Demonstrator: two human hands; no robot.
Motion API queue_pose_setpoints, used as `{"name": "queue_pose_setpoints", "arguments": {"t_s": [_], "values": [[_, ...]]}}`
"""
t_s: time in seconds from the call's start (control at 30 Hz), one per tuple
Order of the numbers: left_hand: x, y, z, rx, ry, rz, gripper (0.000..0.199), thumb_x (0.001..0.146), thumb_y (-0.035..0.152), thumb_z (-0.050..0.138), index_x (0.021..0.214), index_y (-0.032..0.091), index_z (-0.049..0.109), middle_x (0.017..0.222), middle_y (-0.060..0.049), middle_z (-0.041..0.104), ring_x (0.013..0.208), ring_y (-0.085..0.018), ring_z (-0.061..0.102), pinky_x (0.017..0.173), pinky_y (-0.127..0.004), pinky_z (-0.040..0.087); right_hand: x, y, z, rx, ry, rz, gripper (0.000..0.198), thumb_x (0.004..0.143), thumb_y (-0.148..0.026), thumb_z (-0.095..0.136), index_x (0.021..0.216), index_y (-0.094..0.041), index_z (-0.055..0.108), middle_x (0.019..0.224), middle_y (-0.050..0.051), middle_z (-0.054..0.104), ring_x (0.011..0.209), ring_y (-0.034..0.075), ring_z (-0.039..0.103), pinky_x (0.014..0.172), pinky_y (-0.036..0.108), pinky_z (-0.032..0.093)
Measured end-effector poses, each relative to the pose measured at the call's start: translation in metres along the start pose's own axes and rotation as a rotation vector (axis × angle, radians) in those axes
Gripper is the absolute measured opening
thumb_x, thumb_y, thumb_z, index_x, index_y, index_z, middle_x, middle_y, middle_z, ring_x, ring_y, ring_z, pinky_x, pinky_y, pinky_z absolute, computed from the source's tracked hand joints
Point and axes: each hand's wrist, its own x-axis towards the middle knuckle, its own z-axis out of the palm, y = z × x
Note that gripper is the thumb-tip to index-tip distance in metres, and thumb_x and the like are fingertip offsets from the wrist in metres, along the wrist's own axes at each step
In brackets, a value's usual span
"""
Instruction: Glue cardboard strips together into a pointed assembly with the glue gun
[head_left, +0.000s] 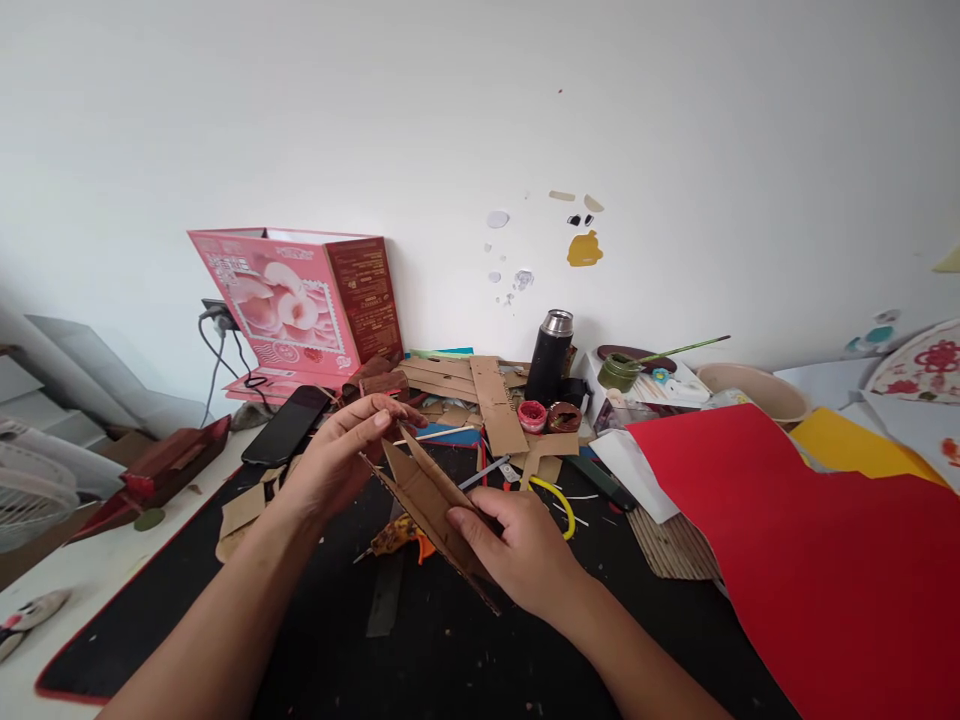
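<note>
A folded piece of brown cardboard (431,495), with upright side walls and a pointed flap, is held tilted above the black mat. My right hand (521,545) grips its near right side, thumb inside the fold. At its far left end, my left hand (352,450) pinches the upper corner with closed fingertips; the fingertips look stained brown, and part of the contact is hidden. Beneath the cardboard lies a stained glue gun (397,537) with an orange trigger. A grey flat strip (385,598) is on the mat close by.
Cardboard scraps (499,405), a black thermos (551,355) and small paint jars (532,416) crowd the back. A phone (286,425) and a pink box (292,300) are at left. Red paper (795,550), a brush in a green jar (619,372) and yellow-handled scissors (564,505) are at right.
</note>
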Motion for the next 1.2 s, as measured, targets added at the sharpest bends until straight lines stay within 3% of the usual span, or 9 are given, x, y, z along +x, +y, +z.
{"name": "queue_pose_setpoints", "arguments": {"t_s": [0.33,0.67,1.03,1.2], "values": [[-0.002,0.008,0.007,0.08,0.025,0.03,0.041,0.062,0.051,0.102,0.071,0.02,0.077,0.086,-0.009,0.082,0.087,-0.026,0.072,0.077,-0.032,0.055,-0.001,0.0,0.001,-0.025,0.006,-0.004,0.047,0.104,-0.041,0.057,0.066,-0.023,0.036,0.058,-0.005,0.04,0.057,0.014,0.037,0.057,0.03,0.024],[-0.001,0.004,0.008,0.141,0.026,0.027,0.043,0.063,0.055,0.101,0.075,0.019,0.081,0.082,-0.007,0.079,0.077,-0.019,0.065,0.069,-0.027,0.048,0.0,0.005,0.003,-0.061,0.022,0.004,0.046,0.104,-0.038,0.059,0.067,-0.023,0.037,0.06,-0.005,0.041,0.058,0.014,0.039,0.058,0.03,0.024],[-0.003,0.004,0.012,0.055,0.053,0.008,0.042,0.063,0.051,0.101,0.076,0.018,0.079,0.081,-0.007,0.078,0.077,-0.021,0.068,0.069,-0.027,0.053,0.0,0.002,0.002,-0.07,0.021,-0.019,0.046,0.105,-0.035,0.06,0.068,-0.023,0.036,0.06,-0.005,0.04,0.058,0.014,0.038,0.059,0.03,0.022],[0.004,0.002,0.005,-0.111,0.107,0.042,0.038,0.064,0.043,0.102,0.079,0.018,0.078,0.083,-0.006,0.076,0.081,-0.02,0.069,0.072,-0.027,0.057,-0.001,0.001,0.002,-0.078,0.018,-0.012,0.047,0.105,-0.036,0.06,0.068,-0.023,0.035,0.06,-0.005,0.041,0.058,0.014,0.039,0.059,0.031,0.022]]}}
